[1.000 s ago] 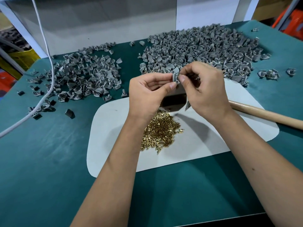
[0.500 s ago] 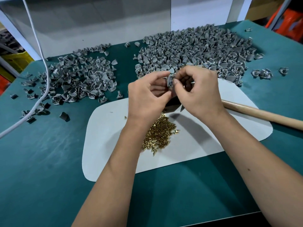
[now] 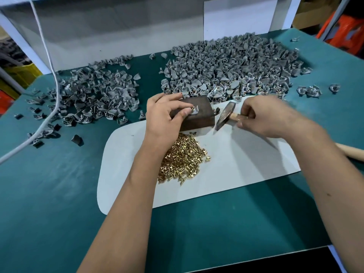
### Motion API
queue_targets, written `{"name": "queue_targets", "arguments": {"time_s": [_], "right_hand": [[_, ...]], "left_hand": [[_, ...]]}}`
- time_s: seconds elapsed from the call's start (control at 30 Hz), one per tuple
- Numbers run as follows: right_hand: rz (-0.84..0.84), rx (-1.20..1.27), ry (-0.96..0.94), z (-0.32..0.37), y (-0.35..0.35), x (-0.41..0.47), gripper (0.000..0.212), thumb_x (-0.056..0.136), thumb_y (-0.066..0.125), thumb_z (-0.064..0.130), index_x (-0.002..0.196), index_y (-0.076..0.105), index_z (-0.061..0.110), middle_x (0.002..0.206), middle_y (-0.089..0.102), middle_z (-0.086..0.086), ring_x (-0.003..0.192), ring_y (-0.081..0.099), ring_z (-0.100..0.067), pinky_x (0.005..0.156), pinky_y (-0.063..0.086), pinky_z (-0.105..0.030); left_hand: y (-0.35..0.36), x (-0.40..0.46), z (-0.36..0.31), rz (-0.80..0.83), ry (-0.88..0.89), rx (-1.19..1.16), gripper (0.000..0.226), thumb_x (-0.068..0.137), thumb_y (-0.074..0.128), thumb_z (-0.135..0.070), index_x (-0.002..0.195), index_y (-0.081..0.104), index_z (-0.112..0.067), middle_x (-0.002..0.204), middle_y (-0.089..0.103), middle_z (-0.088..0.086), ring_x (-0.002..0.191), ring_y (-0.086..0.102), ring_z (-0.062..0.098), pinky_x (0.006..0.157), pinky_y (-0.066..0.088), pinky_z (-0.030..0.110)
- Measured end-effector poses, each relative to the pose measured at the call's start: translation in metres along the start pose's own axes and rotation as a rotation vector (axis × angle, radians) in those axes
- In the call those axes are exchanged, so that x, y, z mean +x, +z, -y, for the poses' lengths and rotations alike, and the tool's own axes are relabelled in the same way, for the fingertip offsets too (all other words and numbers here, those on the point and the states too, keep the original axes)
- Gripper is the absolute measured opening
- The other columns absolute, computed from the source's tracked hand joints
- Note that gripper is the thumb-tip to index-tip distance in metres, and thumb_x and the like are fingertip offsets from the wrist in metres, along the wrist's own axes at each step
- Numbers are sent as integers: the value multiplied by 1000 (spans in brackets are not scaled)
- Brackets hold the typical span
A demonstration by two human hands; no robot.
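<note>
Teal felt (image 3: 49, 194), curved grey part (image 3: 194, 111), hammer (image 3: 224, 116)

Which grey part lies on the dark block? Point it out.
The grey part held by the left hand atop the dark block; every other lies off it, on the green table.

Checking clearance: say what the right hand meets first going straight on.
Pointing leftward, the right hand, gripping the hammer, would probably meet the dark block first; depth is unclear.
</note>
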State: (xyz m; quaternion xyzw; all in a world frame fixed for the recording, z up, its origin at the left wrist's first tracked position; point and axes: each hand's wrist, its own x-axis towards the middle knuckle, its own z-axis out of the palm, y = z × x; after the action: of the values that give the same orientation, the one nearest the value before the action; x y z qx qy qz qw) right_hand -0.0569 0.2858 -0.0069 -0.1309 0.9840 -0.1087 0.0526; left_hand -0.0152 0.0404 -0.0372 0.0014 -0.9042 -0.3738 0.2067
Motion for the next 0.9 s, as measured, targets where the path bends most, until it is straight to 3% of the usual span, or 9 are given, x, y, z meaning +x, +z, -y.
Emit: {"name": "queue_targets", "arguments": {"time_s": [0.1, 0.23, 0.33, 0.53, 0.6, 0.67, 0.73, 0.8, 0.9], "right_hand": [[-34, -23, -35, 1, -2, 0, 27, 100, 61, 32, 87, 62, 9, 79, 64, -12, 73, 58, -31, 61, 46, -39], [-180, 128, -27, 8, -13, 2, 28, 107, 45, 27, 85, 56, 13, 75, 57, -8, 63, 52, -24, 49, 32, -33], [-336, 286, -121, 27, -14, -2, 39, 106, 43, 41, 74, 47, 18, 68, 54, -4, 61, 52, -25, 53, 32, -36], [-414, 114, -252, 59, -4, -5, 27, 107, 35, 45, 94, 49, 26, 80, 58, -9, 76, 56, -38, 66, 41, -40], [-548, 145, -286, 61, -8, -7, 30, 107, 34, 45, 104, 54, 24, 74, 57, -8, 67, 53, -36, 62, 41, -39], [-646, 182, -300, 62, -10, -9, 31, 107, 34, 42, 107, 55, 20, 68, 52, -6, 60, 48, -33, 59, 40, -38], [-534, 84, -289, 64, -6, -9, 30, 108, 34, 40, 107, 55, 18, 73, 54, -8, 65, 49, -33, 62, 40, -40], [-347, -17, -244, 64, -5, -8, 28, 108, 35, 40, 102, 54, 19, 83, 57, -12, 76, 53, -37, 68, 40, -42], [-367, -44, -251, 61, -19, -5, 28, 108, 34, 43, 94, 50, 24, 87, 63, -15, 81, 61, -40, 69, 42, -41]], "left_hand": [[0, 1, 2, -13, -27, -73, 19, 90, 77, -25, 108, 79, -29, 131, 66, -10, 135, 42, 18, 110, 27, 22], [0, 3, 6, -48, -62, -149, 18, 82, 85, -22, 99, 81, -27, 126, 68, -7, 130, 53, 18, 114, 40, 43], [1, 4, 5, -30, -69, -208, 13, 82, 84, -16, 90, 80, -26, 125, 70, -4, 128, 56, 17, 113, 42, 44], [3, 4, 3, 35, -93, -289, 10, 86, 78, -5, 87, 78, -14, 126, 70, 11, 132, 57, 14, 110, 48, 39], [3, 4, 4, 41, -90, -279, 8, 86, 78, -7, 86, 78, -15, 120, 72, 8, 135, 54, 15, 114, 43, 43], [2, 4, 5, 40, -94, -250, 7, 86, 78, -10, 86, 79, -18, 112, 70, -8, 138, 50, 15, 121, 32, 41], [1, 4, 3, 28, -88, -199, 10, 86, 80, -13, 84, 78, -23, 106, 66, -17, 141, 45, 13, 124, 22, 37], [1, 4, 1, 24, -108, -175, 16, 86, 81, -14, 83, 75, -29, 123, 69, -5, 146, 39, 16, 124, 18, 37], [0, 3, 0, 32, -123, -187, 16, 86, 80, -15, 84, 75, -29, 130, 68, 6, 147, 39, 16, 125, 17, 37]]}}
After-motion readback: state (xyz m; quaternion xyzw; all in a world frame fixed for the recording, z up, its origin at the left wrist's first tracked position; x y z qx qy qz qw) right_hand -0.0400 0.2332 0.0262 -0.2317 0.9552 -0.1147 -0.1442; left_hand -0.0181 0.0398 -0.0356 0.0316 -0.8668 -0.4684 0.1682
